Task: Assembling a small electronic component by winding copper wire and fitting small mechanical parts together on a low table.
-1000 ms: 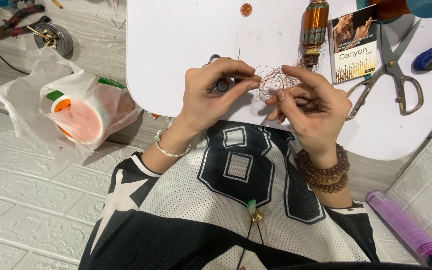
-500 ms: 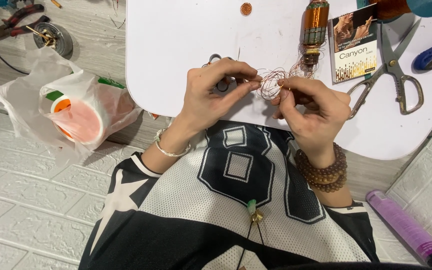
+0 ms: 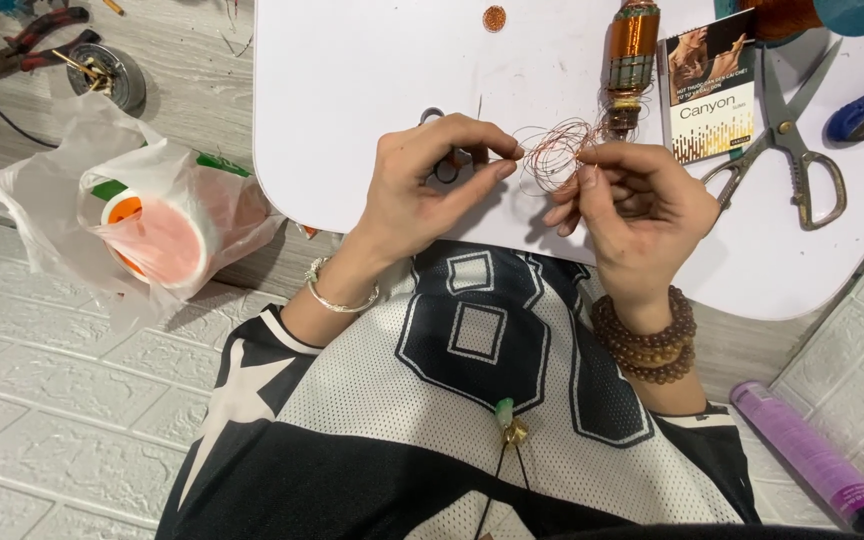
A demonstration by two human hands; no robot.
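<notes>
Pinched: copper wire loops [image 3: 552, 150] between left hand [image 3: 427, 190], right hand [image 3: 637, 205].

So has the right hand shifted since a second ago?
Yes. The right hand has slid up the white table, its fingertips now closer to the wire-wound motor core, pinching the copper wire loops.

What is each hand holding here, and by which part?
Both hold the loose coil of thin copper wire: left hand pinches its left edge between thumb and forefinger, right hand pinches its right edge.

Both hands [image 3: 532, 195] on copper wire loops [image 3: 552, 152] over white table [image 3: 352, 90]
</notes>
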